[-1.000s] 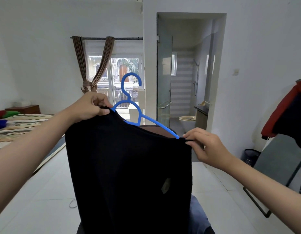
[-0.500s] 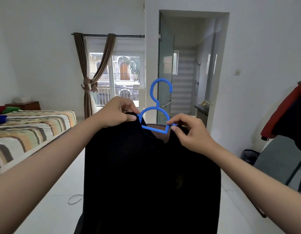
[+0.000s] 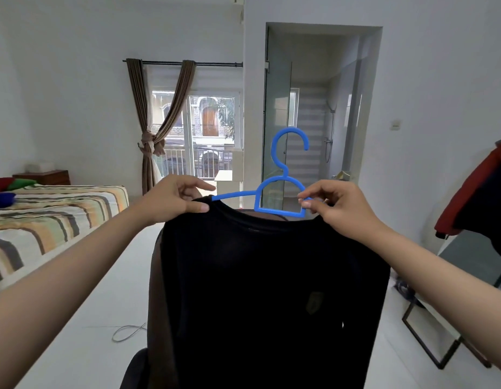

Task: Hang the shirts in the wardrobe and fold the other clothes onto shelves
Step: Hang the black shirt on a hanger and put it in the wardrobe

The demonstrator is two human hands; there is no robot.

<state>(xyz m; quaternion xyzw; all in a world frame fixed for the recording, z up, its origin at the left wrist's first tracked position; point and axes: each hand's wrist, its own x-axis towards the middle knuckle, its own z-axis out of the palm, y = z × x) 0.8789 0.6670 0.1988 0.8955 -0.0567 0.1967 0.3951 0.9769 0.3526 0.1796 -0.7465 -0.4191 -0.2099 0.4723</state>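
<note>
I see two bare forearms, no sleeves in view. Left hand point(image 3: 174, 199) and right hand point(image 3: 335, 207): no rings, watch or gloves. Short, unpainted nails on visible fingers.

We see the hanger point(image 3: 283, 192) between our left hand point(image 3: 173, 200) and right hand point(image 3: 332, 209), shirt point(image 3: 269, 299) hanging below both.

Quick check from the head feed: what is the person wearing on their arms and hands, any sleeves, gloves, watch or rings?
Nothing visible. Both forearms are bare to the frame edge, with no sleeves in view. The left hand and right hand wear no gloves, and no watch, bracelet or ring shows.
</note>
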